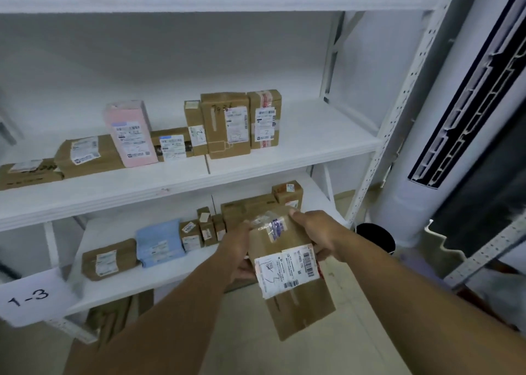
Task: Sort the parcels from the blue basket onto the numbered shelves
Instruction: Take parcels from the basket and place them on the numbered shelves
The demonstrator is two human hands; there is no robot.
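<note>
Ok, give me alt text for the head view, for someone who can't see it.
The left hand and right hand hold a brown parcel with a white label before white shelves. More parcels line two shelves, a pink one above, a blue one below; a sign at left reads 1-3.

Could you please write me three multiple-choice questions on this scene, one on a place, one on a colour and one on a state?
1. Where is the pink parcel?
A. top shelf
B. middle shelf
C. floor

2. What colour is the soft parcel on the lower shelf?
A. green
B. red
C. blue

3. How is the labelled parcel in front held?
A. by the left hand and the right hand
B. by one hand only
C. by no hand

Answers: 1 B, it stands upright on the middle shelf; 2 C, its wrapping is light blue; 3 A, each hand grips one side.
</note>
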